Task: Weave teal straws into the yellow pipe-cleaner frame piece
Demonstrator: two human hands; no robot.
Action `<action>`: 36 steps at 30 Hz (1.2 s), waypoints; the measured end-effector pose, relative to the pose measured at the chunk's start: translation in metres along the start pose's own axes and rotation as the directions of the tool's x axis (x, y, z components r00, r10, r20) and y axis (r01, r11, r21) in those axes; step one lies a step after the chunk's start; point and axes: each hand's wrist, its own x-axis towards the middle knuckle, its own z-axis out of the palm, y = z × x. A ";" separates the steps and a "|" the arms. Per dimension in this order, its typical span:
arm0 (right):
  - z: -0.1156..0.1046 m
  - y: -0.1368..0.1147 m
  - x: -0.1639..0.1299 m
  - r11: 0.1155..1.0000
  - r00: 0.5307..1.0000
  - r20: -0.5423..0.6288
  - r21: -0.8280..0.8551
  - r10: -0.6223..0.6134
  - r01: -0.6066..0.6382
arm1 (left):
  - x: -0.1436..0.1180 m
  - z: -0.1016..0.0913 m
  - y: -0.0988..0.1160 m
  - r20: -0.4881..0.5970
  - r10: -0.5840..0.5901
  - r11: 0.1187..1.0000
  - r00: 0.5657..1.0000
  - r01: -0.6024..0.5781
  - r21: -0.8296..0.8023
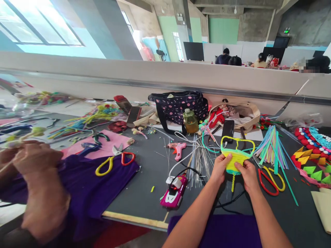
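My left hand [219,168] and my right hand [248,174] both grip a small woven yellow piece [236,156] with a teal lower edge and a looped yellow-and-teal handle on top. A yellow strand hangs down from it between my wrists. I hold it just above the dark table [147,193]. Red and yellow scissors [270,179] lie just right of my right hand. A bundle of thin silver wires [200,162] lies left of my left hand.
A co-worker's hands [31,162] work at the left over purple cloth [88,189]. On the table lie a pink toy car [174,193], a pink glue gun [178,150], a polka-dot bag [178,105], a bottle [190,121], a black phone [228,130], teal pipe cleaners [271,148] and paper triangles [314,165].
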 end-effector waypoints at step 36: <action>0.008 -0.019 -0.006 0.990 0.988 -0.060 -0.014 0.141 -0.142 | -0.005 0.008 0.000 -0.162 -0.233 0.967 0.959 0.210 -0.148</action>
